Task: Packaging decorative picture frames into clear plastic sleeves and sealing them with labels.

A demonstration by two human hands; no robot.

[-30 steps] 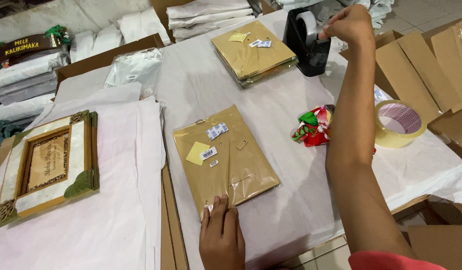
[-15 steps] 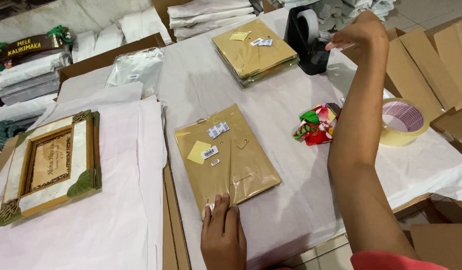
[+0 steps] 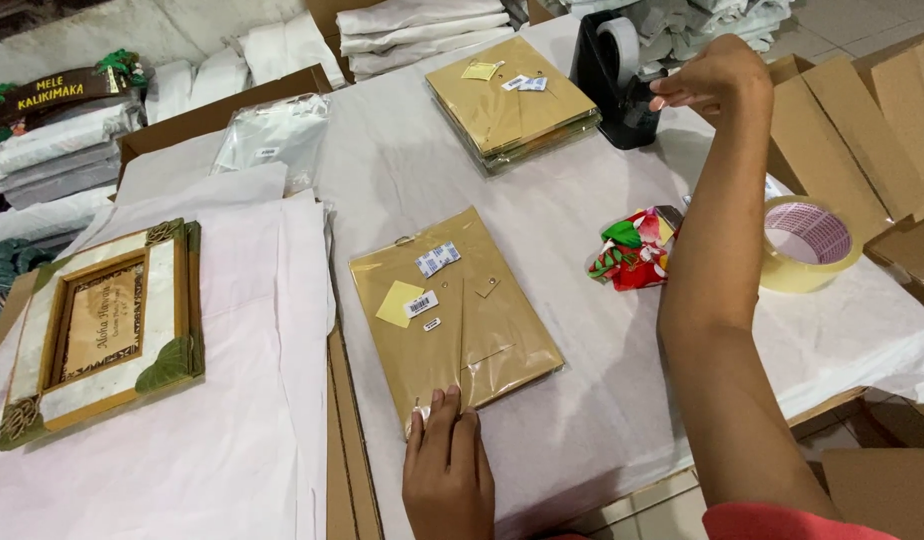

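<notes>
My left hand [image 3: 448, 468] lies flat with its fingertips pressing the near edge of a brown flat packet in a clear sleeve [image 3: 454, 312], which carries small stickers and a yellow note. My right hand [image 3: 710, 78] reaches across the table to the front of a black tape dispenser [image 3: 618, 75]. Its fingers are pinched together there, and I cannot make out whether clear tape is between them. A stack of similar brown packets [image 3: 510, 100] sits to the left of the dispenser.
A roll of clear packing tape [image 3: 808, 243] and a red-and-green patterned bundle [image 3: 632, 252] lie on the right. A framed plaque [image 3: 104, 328] rests on white paper [image 3: 252, 400] at left. Flattened cardboard [image 3: 862, 120] stands at right, with folded white sheets [image 3: 412, 30] at the back.
My right hand has drawn down and right from above the dispenser to its front. My left hand has stayed on the packet's near edge.
</notes>
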